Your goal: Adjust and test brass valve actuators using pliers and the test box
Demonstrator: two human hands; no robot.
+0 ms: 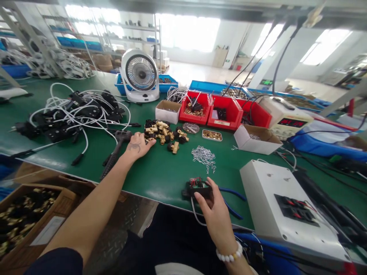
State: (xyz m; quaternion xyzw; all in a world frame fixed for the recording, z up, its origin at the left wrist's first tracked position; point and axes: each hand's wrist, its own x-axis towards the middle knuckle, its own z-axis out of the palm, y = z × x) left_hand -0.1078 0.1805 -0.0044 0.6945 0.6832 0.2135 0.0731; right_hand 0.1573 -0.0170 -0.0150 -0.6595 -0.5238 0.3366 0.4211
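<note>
The black box [198,192] sits at the near edge of the counter [160,172], with the right hand [217,210] around its right end. The fingers of that hand grip it, the thumb on the near side and the forefinger reaching over the far top edge. The box is uncovered at the top, showing a green circuit board [198,184] and red wires [194,179]; a grey cable [195,212] leaves its near side and hangs over the counter's edge. Blue handles [233,193] lie just to the right, partly behind the hand.

The box looks light and stiff, its casing probably smooth plastic. The board and thin wires are likely its fragile part, so the outer walls are the place to hold, clear of the wiring; the cable could tug at it.

The left hand [137,147] is at the left side of a heap of brass fittings [162,133], beside a black hammer [113,156]. Its fingers are bent down, and I cannot tell whether they close on a fitting. The fittings look hard and fairly heavy for their size, perhaps slippery, and best taken around the body. A pile of metal clips [203,155] lies beyond the box.
</note>
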